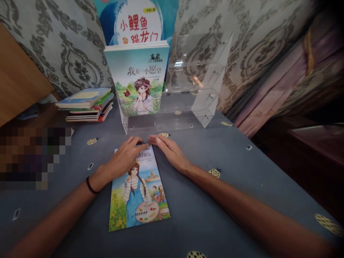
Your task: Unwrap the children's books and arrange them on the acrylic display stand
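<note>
A picture-covered book (138, 197) showing a girl in blue overalls with a paint palette lies flat on the table. My left hand (126, 157) rests palm-down over its upper left part, fingers stretched past the top edge and slightly bent. At the book's upper right corner is my right hand (169, 150), its fingers extended and the thumb alongside them; the fingertips of both hands are close together. Neither hand is wrapped round the book. My left hand hides part of the cover title.
Beyond my hands stands a clear acrylic book rack (188, 104). A green-and-white book (139, 86) leans in its left side, in front of a taller blue book (107, 21). Several books form a stack (86, 98) at the left. The grey tablecloth (204, 222) has pineapple prints.
</note>
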A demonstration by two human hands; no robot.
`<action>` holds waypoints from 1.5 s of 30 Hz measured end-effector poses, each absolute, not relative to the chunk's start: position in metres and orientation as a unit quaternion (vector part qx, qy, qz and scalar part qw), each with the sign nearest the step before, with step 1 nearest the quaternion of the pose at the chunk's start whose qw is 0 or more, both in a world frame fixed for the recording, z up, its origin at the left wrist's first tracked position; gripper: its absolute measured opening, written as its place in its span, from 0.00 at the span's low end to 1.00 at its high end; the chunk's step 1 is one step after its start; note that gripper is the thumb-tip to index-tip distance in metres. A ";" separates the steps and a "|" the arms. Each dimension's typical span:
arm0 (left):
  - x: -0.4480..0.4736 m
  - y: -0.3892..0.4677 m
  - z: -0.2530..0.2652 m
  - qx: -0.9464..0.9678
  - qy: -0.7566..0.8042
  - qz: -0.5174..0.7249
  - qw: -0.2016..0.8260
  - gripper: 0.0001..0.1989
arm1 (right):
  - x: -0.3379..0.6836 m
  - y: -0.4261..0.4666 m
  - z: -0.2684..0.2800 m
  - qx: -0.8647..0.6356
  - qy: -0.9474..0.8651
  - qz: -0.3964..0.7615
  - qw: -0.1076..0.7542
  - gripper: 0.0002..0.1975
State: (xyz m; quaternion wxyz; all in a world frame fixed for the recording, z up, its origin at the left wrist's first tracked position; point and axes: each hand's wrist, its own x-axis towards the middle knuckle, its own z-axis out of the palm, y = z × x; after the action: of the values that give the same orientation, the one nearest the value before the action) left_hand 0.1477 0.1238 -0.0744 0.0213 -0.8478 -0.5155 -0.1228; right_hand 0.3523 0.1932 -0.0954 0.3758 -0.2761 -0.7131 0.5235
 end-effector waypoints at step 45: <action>0.167 0.097 -0.064 -0.902 -0.389 -0.169 -0.074 0.24 | 0.354 0.186 -0.087 -0.275 -0.713 0.526 0.373 0.33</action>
State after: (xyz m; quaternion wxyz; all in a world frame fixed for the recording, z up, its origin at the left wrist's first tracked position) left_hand 0.1667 0.0971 -0.0641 -0.0745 -0.9023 -0.3895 -0.1689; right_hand 0.3543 0.1858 -0.0873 0.3733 -0.2750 -0.7127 0.5264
